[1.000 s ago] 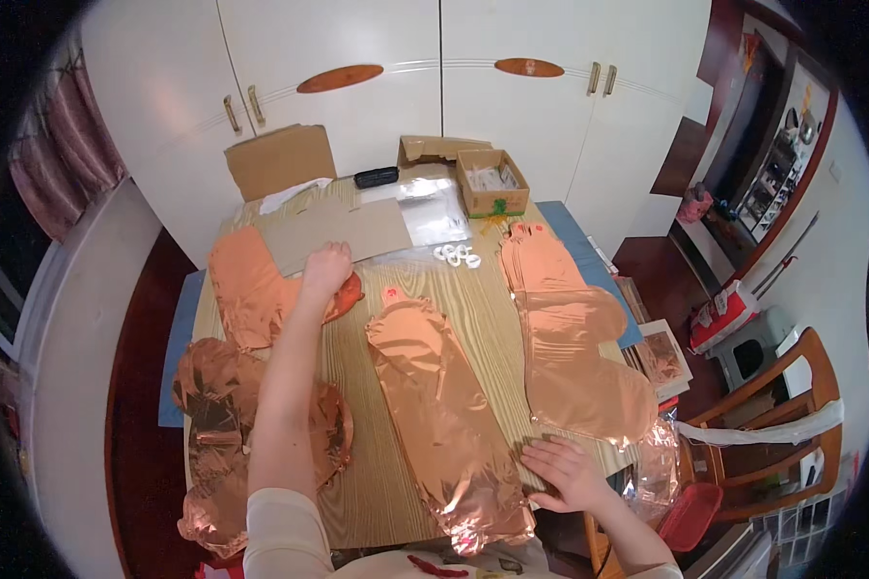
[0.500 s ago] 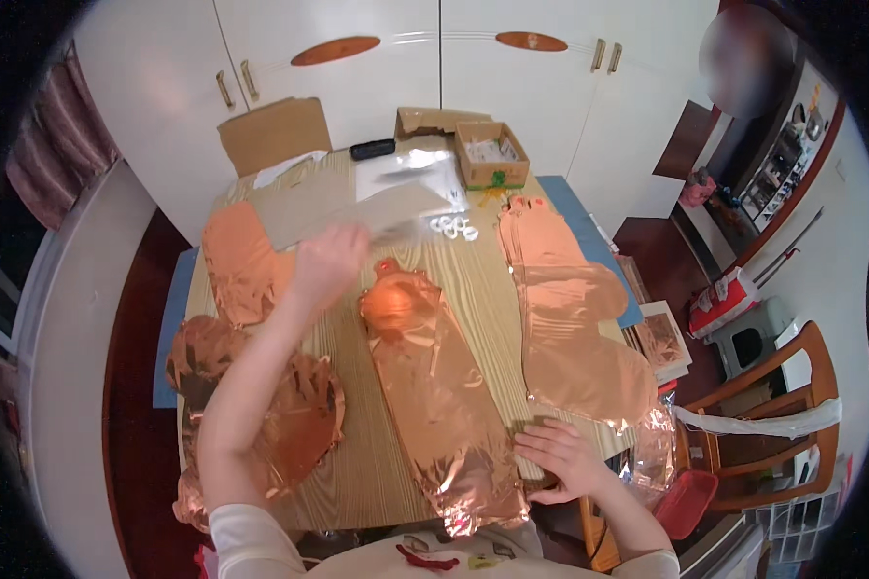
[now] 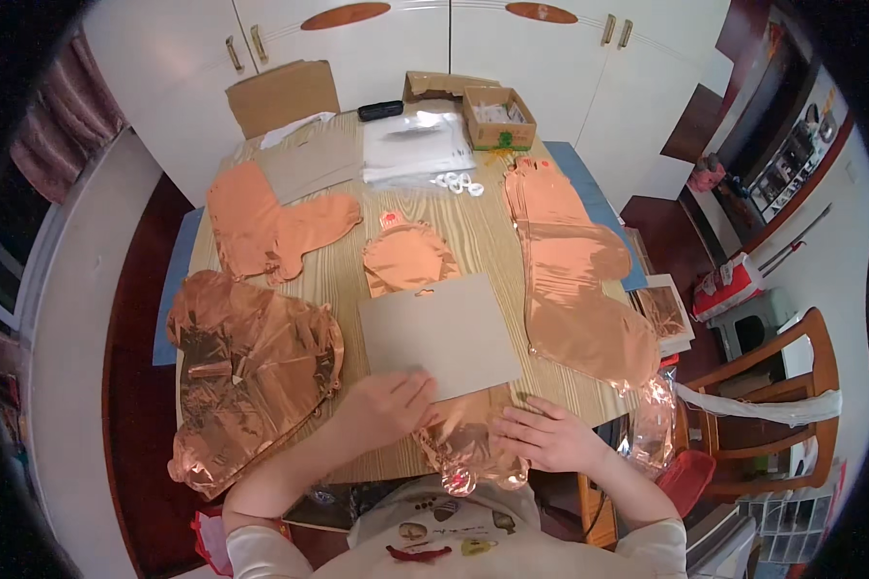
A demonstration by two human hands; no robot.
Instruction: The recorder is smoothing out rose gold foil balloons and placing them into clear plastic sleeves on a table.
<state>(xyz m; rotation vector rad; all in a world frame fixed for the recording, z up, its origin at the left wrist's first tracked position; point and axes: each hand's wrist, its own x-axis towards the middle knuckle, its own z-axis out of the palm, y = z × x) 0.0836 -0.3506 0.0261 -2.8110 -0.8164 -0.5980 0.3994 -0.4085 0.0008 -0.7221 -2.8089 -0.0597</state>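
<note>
1. Step, as judged: laying the grey cardboard sheet (image 3: 441, 333) over the rose-gold foil balloon (image 3: 407, 259) at frame centre; the balloon shows above and below the sheet.
2. Left hand (image 3: 388, 405), lower centre, fingers on the sheet's lower-left edge; clamped or only pressing, cannot tell.
3. Right hand (image 3: 548, 439), lower right of centre, spread flat, pressing the balloon's crinkled lower end (image 3: 468, 454).
4. Next likely calls for squaring the sheet on the balloon while holding the foil flat.
5. More flat balloons (image 3: 570, 280) right, (image 3: 270, 222) upper left; crumpled one (image 3: 246, 367) left.
</note>
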